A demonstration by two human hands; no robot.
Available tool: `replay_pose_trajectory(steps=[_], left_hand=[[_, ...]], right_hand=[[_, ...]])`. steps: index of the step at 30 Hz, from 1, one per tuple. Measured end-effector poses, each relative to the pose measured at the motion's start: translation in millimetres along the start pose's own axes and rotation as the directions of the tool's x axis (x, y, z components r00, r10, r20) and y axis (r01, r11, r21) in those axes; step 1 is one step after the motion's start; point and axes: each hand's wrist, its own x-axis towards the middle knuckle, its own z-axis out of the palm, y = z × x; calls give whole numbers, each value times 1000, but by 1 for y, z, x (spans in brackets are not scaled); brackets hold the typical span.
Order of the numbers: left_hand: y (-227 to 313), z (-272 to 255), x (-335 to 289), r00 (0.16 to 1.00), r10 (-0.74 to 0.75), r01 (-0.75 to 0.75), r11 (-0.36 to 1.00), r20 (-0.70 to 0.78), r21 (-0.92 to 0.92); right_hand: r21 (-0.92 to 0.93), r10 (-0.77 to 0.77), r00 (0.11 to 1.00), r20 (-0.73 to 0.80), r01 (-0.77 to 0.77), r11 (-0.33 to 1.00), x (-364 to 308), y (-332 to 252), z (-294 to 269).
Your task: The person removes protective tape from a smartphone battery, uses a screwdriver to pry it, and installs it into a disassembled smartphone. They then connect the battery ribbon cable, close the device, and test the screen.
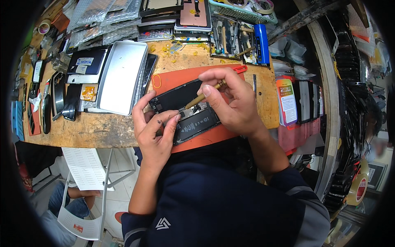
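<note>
Head view: on the orange mat [175,77], an opened smartphone [198,124], presumably light, stiff and fragile, is best held by its edges. At 8 o'clock, left hand [154,133] half-curled, grip indeterminable; at 3, brass-coloured screwdriver [196,101] pinched by right hand [233,101].

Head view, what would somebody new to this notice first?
Probably the orange mat in the middle, with an opened phone over it. Next comes the brass-coloured tool in the right hand, its thin tip at the phone. Left of the mat, a large white tray also catches the eye.
</note>
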Motion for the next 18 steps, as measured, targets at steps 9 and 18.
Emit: replay_pose_trajectory(steps=[9,18], left_hand=[[1,0,0,1000,12,-12,1000,-1,24],[1,-1,0,1000,20,-20,999,1,30]], right_hand=[[-9,-1,1000,12,1,1000,0,-1,0],[-28,-10,1000,17,10,1000,0,-1,1]])
